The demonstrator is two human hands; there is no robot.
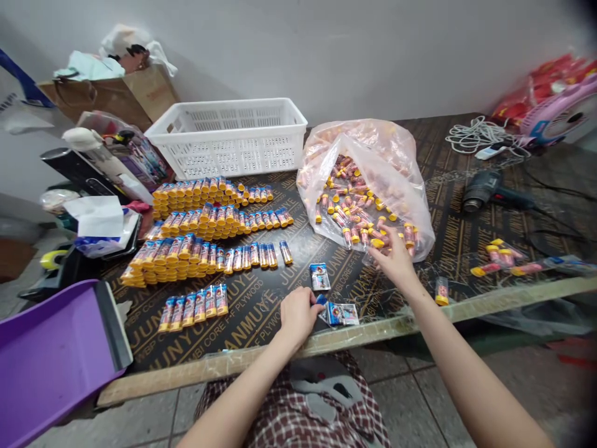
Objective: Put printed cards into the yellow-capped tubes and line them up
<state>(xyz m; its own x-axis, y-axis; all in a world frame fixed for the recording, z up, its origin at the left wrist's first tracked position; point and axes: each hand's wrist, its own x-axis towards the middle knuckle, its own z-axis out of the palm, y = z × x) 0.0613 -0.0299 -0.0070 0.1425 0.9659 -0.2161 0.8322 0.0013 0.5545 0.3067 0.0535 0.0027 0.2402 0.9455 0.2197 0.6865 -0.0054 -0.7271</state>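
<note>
My left hand (298, 314) rests near the table's front edge, its fingers closed on a small blue printed sleeve (321, 301). Flat printed sleeves (344, 313) lie just right of it, and one more flat sleeve (319, 277) lies behind. My right hand (396, 260) reaches to the mouth of a clear plastic bag (321, 134), thumb and fingers apart around a yellow-capped tube (377, 242). Many small pink-filled tubes (357, 219) spill from the bag. On the left, sleeved tubes with blue tops and yellow bases stand in stacked rows (186, 252), with a shorter row (193, 308) in front.
Behind the rows is a white plastic basket (228, 146). A purple dustpan (60, 354) sits at the front left. To the right lie a heat gun (489, 190), a coiled white cable (480, 135), a pink fan (559, 115), several loose tubes (504, 256) and a single tube (441, 291).
</note>
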